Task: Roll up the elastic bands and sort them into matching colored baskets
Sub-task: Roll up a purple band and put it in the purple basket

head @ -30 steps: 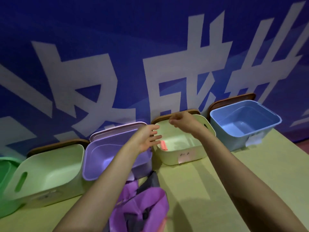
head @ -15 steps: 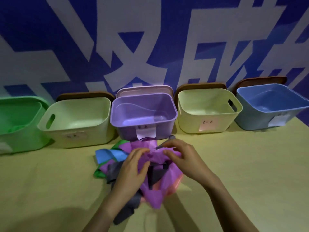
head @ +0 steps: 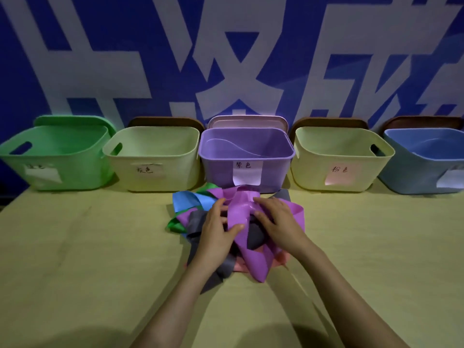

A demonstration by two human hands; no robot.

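Both my left hand (head: 216,229) and right hand (head: 278,222) pinch the purple band (head: 238,211), so I should draw it clear of the pile (head: 194,218) before rolling.

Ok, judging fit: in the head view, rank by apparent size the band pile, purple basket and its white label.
band pile: looks largest, but sits nearer, so unsure
purple basket
white label: clearly smallest

I see 5 baskets (head: 175,172) in a row at 12 o'clock on the table (head: 75,247). The pile (head: 185,199) lies at 6 o'clock of the purple basket (head: 276,172). My left hand (head: 216,234) pinches the purple band (head: 241,212), and my right hand (head: 278,222) curls onto it.
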